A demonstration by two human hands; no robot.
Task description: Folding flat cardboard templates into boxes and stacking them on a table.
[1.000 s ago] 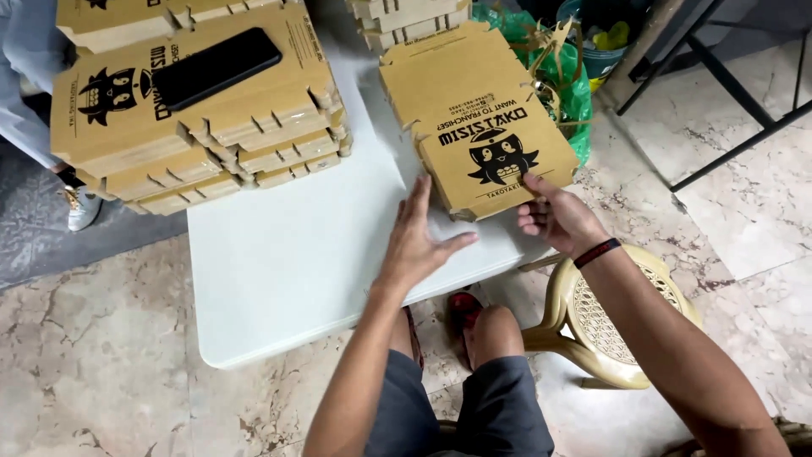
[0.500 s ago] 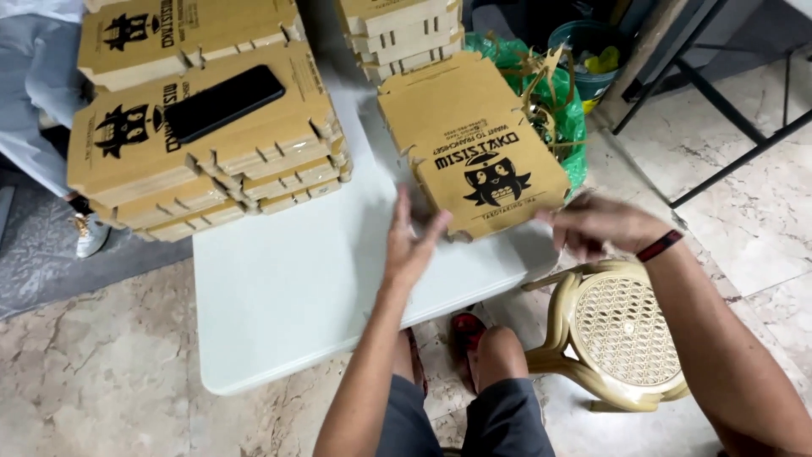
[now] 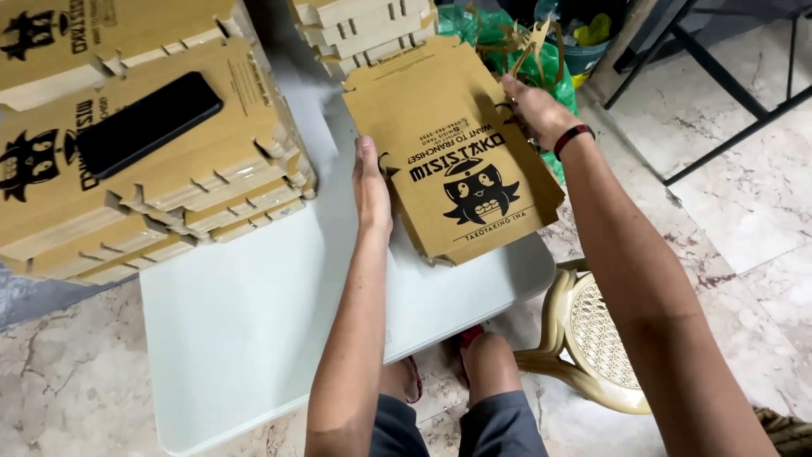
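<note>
Fingers of the left hand [image 3: 370, 188] are held straight and pressed together against the left edge of the flat cardboard box [image 3: 452, 152]. Right hand [image 3: 531, 106] fingers are curled, pinching its far right edge. Between both hands, the box's long axis runs away from the person, over the white table [image 3: 254, 322].

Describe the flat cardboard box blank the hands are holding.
The flat box blank looks like brown cardboard, unfolded, with notched flap edges and black printing including a cartoon figure. It lies tilted at the white table's far right corner, overhanging the edge. The left hand presses along its left edge; the right hand grips its upper right edge.
</note>
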